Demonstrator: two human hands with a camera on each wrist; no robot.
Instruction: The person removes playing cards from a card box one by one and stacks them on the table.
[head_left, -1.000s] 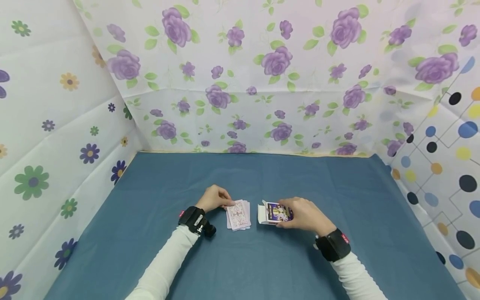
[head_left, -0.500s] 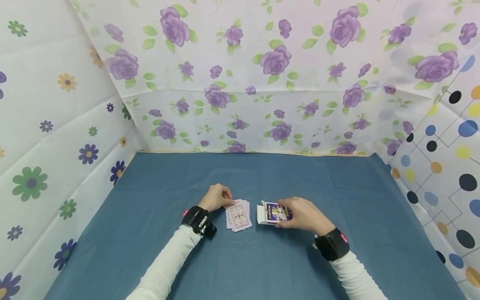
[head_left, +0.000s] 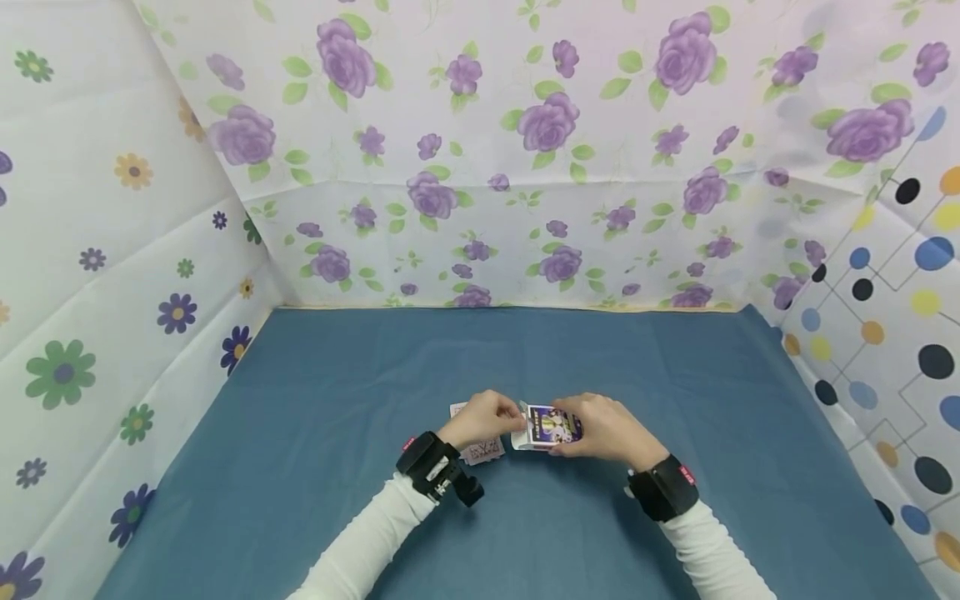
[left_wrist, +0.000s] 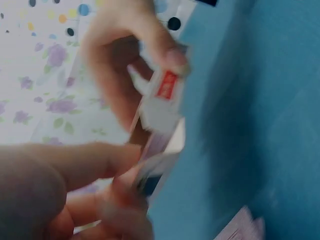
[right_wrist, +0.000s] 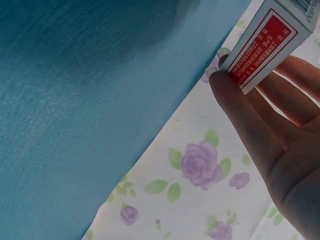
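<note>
My right hand (head_left: 609, 429) grips a playing card box (head_left: 555, 426) with purple printing, its thumb and fingers on opposite sides. The right wrist view shows the box's white-and-red narrow side (right_wrist: 267, 47) at the fingertips. My left hand (head_left: 483, 419) is at the box's open end. In the left wrist view the left thumb and fingers (left_wrist: 112, 159) meet at the mouth by the white flap (left_wrist: 175, 137); blur hides whether they pinch a card or only touch there. Partly beneath the left hand lies a small pile of playing cards (head_left: 482, 452), patterned backs up.
A blue cloth (head_left: 337, 358) covers the table. White floral sheeting (head_left: 480, 167) rises behind it, with a flower-print sheet (head_left: 112, 333) at left and a dotted sheet (head_left: 870, 333) at right. Both wrists carry black strapped devices.
My left hand has moved right from the card pile's upper left corner to the box mouth. The top card shifted slightly before that. The right hand stays with the box.
</note>
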